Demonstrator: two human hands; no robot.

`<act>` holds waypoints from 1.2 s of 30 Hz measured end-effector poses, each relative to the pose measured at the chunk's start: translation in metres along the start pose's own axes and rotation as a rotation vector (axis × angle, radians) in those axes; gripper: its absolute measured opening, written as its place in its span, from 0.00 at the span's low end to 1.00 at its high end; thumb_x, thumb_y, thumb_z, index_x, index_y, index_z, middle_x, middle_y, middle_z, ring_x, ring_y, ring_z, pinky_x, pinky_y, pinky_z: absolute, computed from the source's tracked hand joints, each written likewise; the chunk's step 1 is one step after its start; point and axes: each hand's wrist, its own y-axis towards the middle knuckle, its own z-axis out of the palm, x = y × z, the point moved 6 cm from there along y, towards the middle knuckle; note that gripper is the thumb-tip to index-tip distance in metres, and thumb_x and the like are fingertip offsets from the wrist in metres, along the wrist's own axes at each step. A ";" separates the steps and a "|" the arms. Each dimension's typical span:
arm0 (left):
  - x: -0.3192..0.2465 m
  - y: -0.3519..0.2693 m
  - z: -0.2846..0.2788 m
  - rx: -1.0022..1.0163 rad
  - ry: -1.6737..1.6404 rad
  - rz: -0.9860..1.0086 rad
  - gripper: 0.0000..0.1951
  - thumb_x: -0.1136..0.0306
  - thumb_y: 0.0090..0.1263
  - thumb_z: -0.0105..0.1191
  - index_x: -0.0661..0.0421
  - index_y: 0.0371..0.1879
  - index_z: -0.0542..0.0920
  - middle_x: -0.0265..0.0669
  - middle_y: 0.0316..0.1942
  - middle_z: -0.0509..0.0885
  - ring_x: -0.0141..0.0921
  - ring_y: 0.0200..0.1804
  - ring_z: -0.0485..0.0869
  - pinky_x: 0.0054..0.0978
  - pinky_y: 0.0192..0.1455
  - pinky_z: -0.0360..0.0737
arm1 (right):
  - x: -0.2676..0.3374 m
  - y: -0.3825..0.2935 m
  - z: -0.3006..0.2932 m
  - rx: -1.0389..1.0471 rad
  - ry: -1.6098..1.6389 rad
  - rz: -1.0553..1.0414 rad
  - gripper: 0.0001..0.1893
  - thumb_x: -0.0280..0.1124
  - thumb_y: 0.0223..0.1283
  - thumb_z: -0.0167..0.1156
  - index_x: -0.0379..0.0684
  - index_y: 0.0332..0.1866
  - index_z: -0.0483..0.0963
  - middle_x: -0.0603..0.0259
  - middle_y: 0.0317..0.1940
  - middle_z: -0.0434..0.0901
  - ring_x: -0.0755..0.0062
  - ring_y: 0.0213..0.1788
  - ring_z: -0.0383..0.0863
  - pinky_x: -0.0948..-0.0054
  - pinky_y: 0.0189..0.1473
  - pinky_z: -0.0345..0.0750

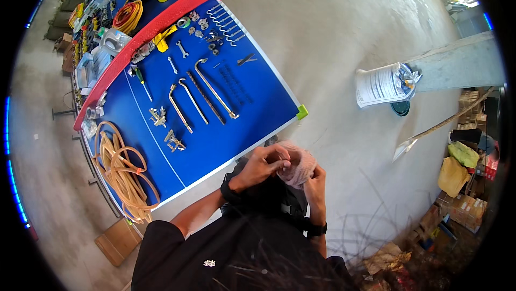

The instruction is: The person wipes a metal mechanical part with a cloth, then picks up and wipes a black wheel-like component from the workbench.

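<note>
Just off the near edge of a blue table-tennis table (258, 101), a pinkish, fuzzy cloth (299, 166) is bunched in front of my body. My right hand (316, 184) grips its right side. At its upper left, my left hand (264, 166) has thumb and fingertips pinched together; whether they hold a bit of the cloth cannot be made out. On the table lie an L-shaped socket wrench (177, 107), a long drill bit (205, 97), a bent metal rod (215, 91), an open-end wrench (182, 49), a screwdriver (143, 83) and a row of metal hooks (225, 24).
A red net (133, 45) crosses the table, with coiled hose (128, 16) and containers beyond. Beige tubing (125, 170) lies at the table's left end. To the right stand a white bag (379, 85) by a pillar, a long-handled tool (439, 123) and cardboard boxes (463, 210).
</note>
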 end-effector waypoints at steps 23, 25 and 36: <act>0.002 -0.122 -0.033 -0.050 0.011 0.023 0.09 0.70 0.74 0.66 0.64 0.44 0.87 0.33 0.34 0.89 0.21 0.35 0.85 0.20 0.38 0.83 | -0.020 -0.097 0.079 -0.064 -0.065 -0.200 0.08 0.18 0.68 0.61 0.31 0.49 0.81 0.70 0.36 0.85 0.87 0.34 0.81 0.83 0.35 0.77; -0.001 -0.126 -0.034 -0.051 0.037 0.001 0.09 0.70 0.75 0.65 0.65 0.44 0.87 0.33 0.33 0.88 0.20 0.35 0.84 0.21 0.39 0.83 | -0.023 -0.101 0.081 -0.084 -0.057 -0.216 0.07 0.19 0.68 0.62 0.31 0.49 0.81 0.70 0.36 0.85 0.87 0.35 0.81 0.83 0.36 0.77; 0.006 -0.140 -0.036 0.077 0.006 -0.105 0.14 0.61 0.78 0.63 0.62 0.42 0.89 0.28 0.30 0.87 0.17 0.34 0.80 0.18 0.36 0.75 | -0.026 -0.114 0.094 0.004 0.031 -0.131 0.07 0.22 0.68 0.66 0.31 0.47 0.81 0.65 0.36 0.86 0.84 0.38 0.84 0.80 0.39 0.81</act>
